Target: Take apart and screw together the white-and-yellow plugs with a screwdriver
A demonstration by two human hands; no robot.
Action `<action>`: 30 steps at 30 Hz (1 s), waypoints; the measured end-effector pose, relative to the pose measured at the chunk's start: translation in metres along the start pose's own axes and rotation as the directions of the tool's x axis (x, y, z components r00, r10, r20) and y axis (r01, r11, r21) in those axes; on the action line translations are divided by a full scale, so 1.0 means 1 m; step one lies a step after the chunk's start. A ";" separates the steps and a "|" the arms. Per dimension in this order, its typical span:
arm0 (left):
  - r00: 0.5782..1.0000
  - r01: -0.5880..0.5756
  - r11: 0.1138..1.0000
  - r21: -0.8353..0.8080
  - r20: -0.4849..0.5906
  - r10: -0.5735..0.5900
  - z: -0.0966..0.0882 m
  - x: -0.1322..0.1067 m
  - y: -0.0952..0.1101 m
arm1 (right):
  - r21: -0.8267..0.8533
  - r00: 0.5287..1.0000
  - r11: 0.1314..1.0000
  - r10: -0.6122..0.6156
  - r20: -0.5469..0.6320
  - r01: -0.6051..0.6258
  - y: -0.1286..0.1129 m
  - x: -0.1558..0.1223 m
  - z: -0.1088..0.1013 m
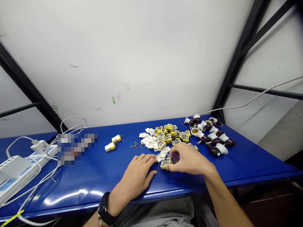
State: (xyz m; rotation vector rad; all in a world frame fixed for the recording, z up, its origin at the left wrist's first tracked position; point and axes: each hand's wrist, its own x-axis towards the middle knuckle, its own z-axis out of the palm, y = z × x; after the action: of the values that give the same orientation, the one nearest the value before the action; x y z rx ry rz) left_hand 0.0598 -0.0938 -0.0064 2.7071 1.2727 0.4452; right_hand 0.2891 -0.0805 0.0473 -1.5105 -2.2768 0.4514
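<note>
Desk (pixel 94 197), glossy blue, runs under both my hands; left grip (pixel 138 175) lies palm-down and open, its tips just beside the near edge of a loose heap of white and yellow plastic plug housings (pixel 163 137); black strap wristwatch (pixel 104 208) sits on that wrist, thin metal ring (pixel 146 156) on one finger; right grip (pixel 189 159) curves over a yellow-edged plug housing (pixel 165 164) at the near end of the heap, with the spot under the fingers blurred, so I cannot tell whether it is closed on anything; heap lies mid-desk, between my hands and the far wall.

Two white-and-yellow plugs with metal pins (pixel 113 142) lie apart to the left of the heap, tiny metal screws (pixel 134 145) scattered between them and the heap; thin dark rod (pixel 184 126) rests at the far edge of the heap; white and dark maroon lamp holders (pixel 209 137) are bunched to the right, some showing brass-coloured sockets; white cable (pixel 248 102) rises from them toward the right.

White power strip (pixel 21 170) lies at the left end of the desk, white plug-in charger (pixel 40 146) in it, white cords (pixel 44 175) looped around; pixelated patch (pixel 77 148) hides whatever is beside them; white wall (pixel 118 63) and black steel frame bars (pixel 243 53) stand behind.
</note>
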 end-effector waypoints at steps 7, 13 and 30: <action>0.997 0.061 0.997 0.045 -0.047 -0.059 0.001 0.006 0.004 | -0.038 0.977 0.993 -0.100 0.188 0.109 -0.006 -0.002 0.008; 0.999 0.050 0.998 0.026 -0.005 -0.050 0.002 0.003 0.003 | -0.035 0.973 0.993 -0.102 0.205 0.111 -0.004 0.002 0.016; 0.972 0.234 0.966 -0.109 0.002 -0.235 -0.012 -0.027 -0.042 | -0.014 0.968 0.996 -0.078 0.240 0.084 -0.008 0.013 0.031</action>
State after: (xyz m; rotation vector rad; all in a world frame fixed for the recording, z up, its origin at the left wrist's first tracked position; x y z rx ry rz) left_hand 0.0088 -0.0877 -0.0107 2.4297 1.5022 0.4858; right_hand 0.2636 -0.0730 0.0255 -1.4345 -2.5255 0.6149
